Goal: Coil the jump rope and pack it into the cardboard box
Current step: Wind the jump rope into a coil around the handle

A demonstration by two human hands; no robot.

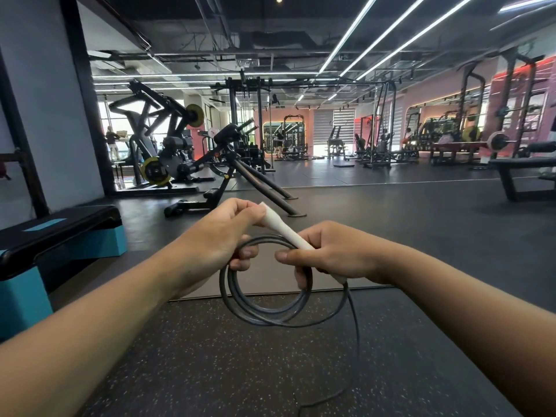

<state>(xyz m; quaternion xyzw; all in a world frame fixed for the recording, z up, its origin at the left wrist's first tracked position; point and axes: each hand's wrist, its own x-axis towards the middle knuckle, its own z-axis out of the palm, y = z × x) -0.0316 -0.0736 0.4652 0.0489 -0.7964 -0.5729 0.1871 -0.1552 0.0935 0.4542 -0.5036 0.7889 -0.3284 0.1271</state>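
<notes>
The jump rope (264, 311) is a dark grey cord wound into a few loops that hang below my hands at centre frame. Its white handle (281, 228) slants between both hands. My left hand (224, 236) pinches the handle's upper end and hooks fingers through the top of the coil. My right hand (328, 254) closes around the handle's lower end and part of the coil. A loose strand (356, 341) trails from under my right hand down toward the floor. No cardboard box is in view.
A black and teal step platform (60, 236) stands at the left. Weight machines (168, 152) and a slanted bench frame (258, 182) stand ahead. A black bench (523, 173) is at the right. Dark speckled rubber floor (210, 371) lies below my arms.
</notes>
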